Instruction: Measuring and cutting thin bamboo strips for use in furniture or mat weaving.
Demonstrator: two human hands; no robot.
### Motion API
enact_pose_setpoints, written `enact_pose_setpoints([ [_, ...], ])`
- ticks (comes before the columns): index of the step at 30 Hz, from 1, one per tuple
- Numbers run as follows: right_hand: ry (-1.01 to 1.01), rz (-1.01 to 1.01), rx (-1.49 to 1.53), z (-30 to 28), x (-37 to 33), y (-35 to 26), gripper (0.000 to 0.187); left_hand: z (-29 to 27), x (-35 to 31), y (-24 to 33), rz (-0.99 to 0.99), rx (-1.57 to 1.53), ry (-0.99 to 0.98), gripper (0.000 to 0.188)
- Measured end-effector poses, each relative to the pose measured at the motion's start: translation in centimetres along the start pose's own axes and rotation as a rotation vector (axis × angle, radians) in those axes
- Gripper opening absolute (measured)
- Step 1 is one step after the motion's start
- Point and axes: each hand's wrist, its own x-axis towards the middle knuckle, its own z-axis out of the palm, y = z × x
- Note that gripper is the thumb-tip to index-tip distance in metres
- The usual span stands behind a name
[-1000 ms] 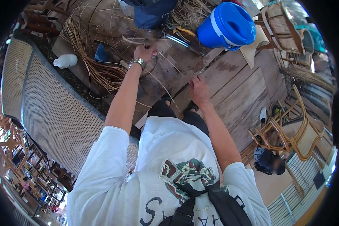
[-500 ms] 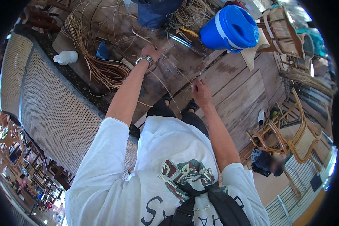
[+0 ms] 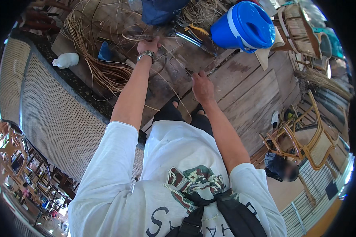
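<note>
A thin, pale cane strip stretches between my two hands above the wooden boards. My left hand, a metal watch on its wrist, is closed around the strip's far left part, and a loop of cane curves beyond it. Nearer to me on the right, my right hand is closed with fingertips pinched at the strip's other end. Its fingers partly hide what they hold. Left of my left forearm lies a tied bundle of brown cane strands, fanning out toward the far left.
A long woven-cane bench with a dark frame runs along my left, a white bottle by its edge. Farther off are yellow-handled pliers, a blue lidded bucket and a dark blue bag. Cane chairs and a person are at right.
Both hands have shifted left and a little farther away, with the strip between them. The curl of cane beyond my left hand has swung leftward.
</note>
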Motion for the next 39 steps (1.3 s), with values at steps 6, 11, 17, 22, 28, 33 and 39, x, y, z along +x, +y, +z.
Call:
enact_pose_setpoints([
  [6, -0.055, 0.099, 0.036, 0.8, 0.3, -0.1, 0.013, -2.3, 1.6, 0.4, -0.101, 0.016, 0.073, 0.040],
  [11, 0.017, 0.229, 0.429, 0.8, 1.0, -0.4, 0.017, -3.0, 3.4, -4.2, -0.060, -0.038, -0.145, 0.058],
  [17, -0.081, 0.402, 0.428, 2.0, 1.6, 1.7, 0.028, -1.7, -3.8, -9.4, 0.167, -0.212, -0.395, 0.055],
  [22, -0.183, 0.437, 0.463, 0.0, 2.2, 1.3, 0.030, -1.1, -12.9, -4.4, 0.258, -0.011, -0.433, 0.032],
  [28, -0.231, 0.482, 0.507, 1.8, 2.6, 2.4, 0.035, 5.0, -10.3, -7.2, 0.527, 0.110, -0.293, 0.033],
  [33, -0.252, 0.448, 0.524, 2.0, 2.6, 3.0, 0.038, 4.7, -10.5, -5.9, 0.566, 0.450, -0.213, 0.035],
  [39, -0.260, 0.415, 0.517, 1.9, 2.9, 3.2, 0.039, 2.9, -12.0, -4.9, 0.103, -0.057, -0.424, 0.042],
])
